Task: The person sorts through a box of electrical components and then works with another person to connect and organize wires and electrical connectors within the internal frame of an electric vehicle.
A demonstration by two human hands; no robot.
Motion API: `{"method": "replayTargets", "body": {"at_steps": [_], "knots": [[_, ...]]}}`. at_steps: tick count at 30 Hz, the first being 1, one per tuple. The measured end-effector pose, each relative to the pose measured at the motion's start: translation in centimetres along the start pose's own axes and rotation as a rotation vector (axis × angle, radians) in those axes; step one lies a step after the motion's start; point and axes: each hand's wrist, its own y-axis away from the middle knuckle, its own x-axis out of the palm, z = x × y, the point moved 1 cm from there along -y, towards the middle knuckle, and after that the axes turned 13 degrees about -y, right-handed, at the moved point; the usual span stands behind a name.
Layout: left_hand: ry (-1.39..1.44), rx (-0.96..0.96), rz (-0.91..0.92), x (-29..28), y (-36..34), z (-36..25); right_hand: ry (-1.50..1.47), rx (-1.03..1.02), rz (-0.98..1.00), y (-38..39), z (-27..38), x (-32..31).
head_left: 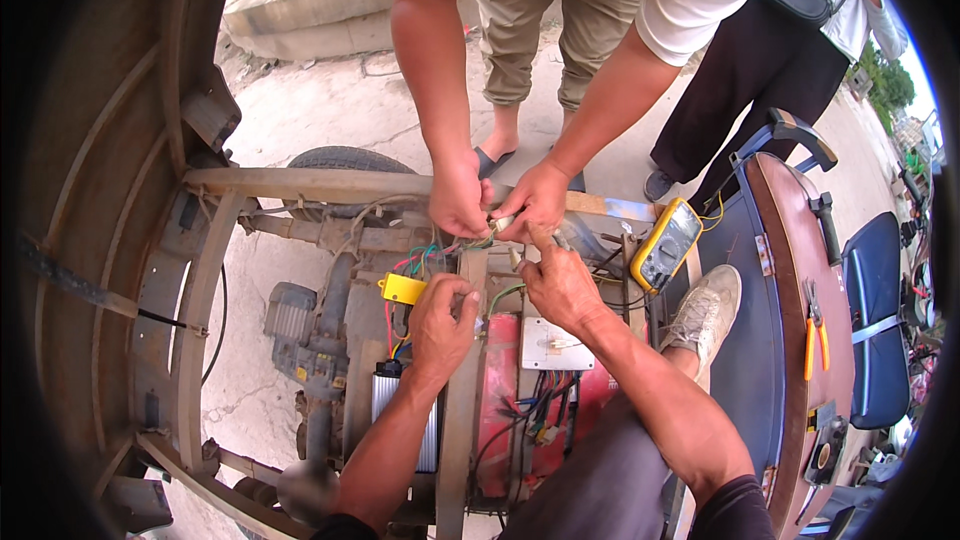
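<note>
My left hand (442, 325) is curled beside a yellow box (402, 288) with coloured wires; I cannot make out what its fingers hold. My right hand (560, 280) grips a pale connector (516, 260) on a green wire, with its index finger raised toward another person's hands. That person's left hand (536, 200) and right hand (460, 200) pinch a white connector (500, 225) and thin wires above the frame's middle bar. Below my hands are a silver finned unit (395, 410), a pale plate (555, 345) with a wire bundle, and a red casing (500, 450).
A yellow multimeter (668, 245) rests at the frame's right, near my shoe (705, 315). Orange-handled pliers (815, 335) lie on a brown panel (800, 410). A metal frame (205, 300) surrounds the work at left. Two people stand beyond, one in dark trousers (730, 90).
</note>
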Motion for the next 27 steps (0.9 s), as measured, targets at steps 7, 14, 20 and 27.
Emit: {"method": "replayTargets", "body": {"at_steps": [7,14,20,27], "knots": [[-0.014,-0.001,0.017,-0.24,0.09,-0.08,0.023,-0.026,0.023,-0.08,-0.19,-0.01],[-0.002,0.011,0.007,-0.14,-0.09,-0.15,0.050,0.035,0.036,0.01,0.79,-0.44],[-0.007,0.006,0.005,-0.36,-0.06,-0.22,0.028,0.046,-0.008,0.10,0.79,-0.44],[-0.036,0.002,0.011,-0.24,-0.07,-0.28,-0.001,0.015,-0.040,-0.08,0.33,-0.68]]}}
